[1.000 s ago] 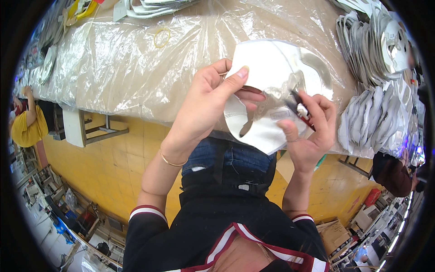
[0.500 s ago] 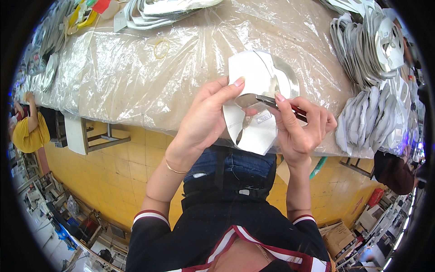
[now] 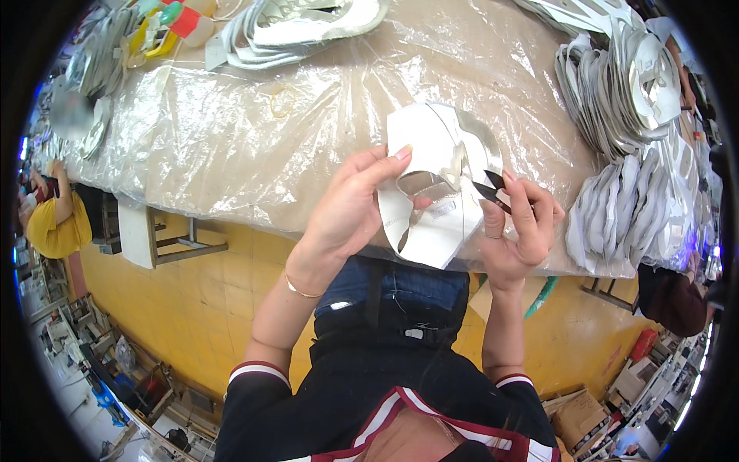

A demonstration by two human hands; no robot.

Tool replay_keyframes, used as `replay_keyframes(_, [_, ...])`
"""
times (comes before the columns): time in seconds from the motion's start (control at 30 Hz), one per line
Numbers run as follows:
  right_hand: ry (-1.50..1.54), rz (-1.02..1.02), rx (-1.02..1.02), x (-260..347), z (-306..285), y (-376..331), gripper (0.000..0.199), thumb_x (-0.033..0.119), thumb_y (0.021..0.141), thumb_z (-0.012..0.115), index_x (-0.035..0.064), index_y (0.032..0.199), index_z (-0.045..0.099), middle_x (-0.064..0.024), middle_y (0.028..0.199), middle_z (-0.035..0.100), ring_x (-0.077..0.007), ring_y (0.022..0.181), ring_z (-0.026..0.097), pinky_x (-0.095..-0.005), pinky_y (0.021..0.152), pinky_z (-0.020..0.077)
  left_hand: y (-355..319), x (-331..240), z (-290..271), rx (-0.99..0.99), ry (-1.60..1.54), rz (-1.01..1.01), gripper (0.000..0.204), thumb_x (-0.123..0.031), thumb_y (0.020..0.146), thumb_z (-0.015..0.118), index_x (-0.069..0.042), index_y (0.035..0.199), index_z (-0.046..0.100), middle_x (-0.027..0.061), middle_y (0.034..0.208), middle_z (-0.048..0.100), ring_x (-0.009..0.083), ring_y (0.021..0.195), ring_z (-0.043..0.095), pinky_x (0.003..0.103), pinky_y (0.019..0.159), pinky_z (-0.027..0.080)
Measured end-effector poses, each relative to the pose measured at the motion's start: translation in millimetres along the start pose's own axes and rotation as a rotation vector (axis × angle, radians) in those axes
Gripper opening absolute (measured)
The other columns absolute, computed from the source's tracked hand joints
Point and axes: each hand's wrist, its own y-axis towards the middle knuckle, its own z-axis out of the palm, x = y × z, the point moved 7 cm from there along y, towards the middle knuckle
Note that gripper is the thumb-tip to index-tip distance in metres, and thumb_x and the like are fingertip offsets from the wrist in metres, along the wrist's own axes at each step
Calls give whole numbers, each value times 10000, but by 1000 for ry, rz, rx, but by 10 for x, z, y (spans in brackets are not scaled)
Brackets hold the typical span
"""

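A white and silver shoe upper (image 3: 422,137), with cut-out openings, is held up over the table's near edge. My left hand (image 3: 345,202) pinches its left side, thumb on top and a fingertip showing through an opening. In my right hand (image 3: 522,235) is a pair of black thread snips (image 3: 493,192), its two blades spread apart and pointing left at the upper's right edge. My right fingers are curled around the snips' handle, which they partly hide.
Clear plastic sheeting covers the table (image 3: 231,146). Stacked uppers stand at the back (image 3: 308,31) and right (image 3: 616,92). A bottle with a red band (image 3: 182,21) lies at the back left, near a thin yellow ring (image 3: 282,102). A person in yellow (image 3: 58,225) is at far left.
The snips have shifted from above the upper's opening to its right edge, and their blades have spread. My left hand still holds the upper, which sits slightly lower in view.
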Motion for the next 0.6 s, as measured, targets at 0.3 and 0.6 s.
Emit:
replay_keyframes(0.3, [113, 513, 52, -705, -79, -596, 519, 135, 849, 721, 36, 1330, 552, -55, 883, 490, -163, 737, 493, -266, 632, 445, -269, -269, -694, -734, 1106, 726, 320, -175, 967, 535, -13, 1240, 500, 169, 1252, 513, 267, 1155, 507, 360, 887, 484])
replay_keyframes(0.6, [105, 455, 37, -881, -56, -916, 179, 6, 793, 675, 30, 970, 672, -61, 686, 546, -182, 591, 480, -329, 607, 402, -613, 170, -744, -735, 1493, 1213, 168, -150, 813, 578, -62, 943, 637, 146, 1060, 614, 331, 949, 609, 371, 805, 493])
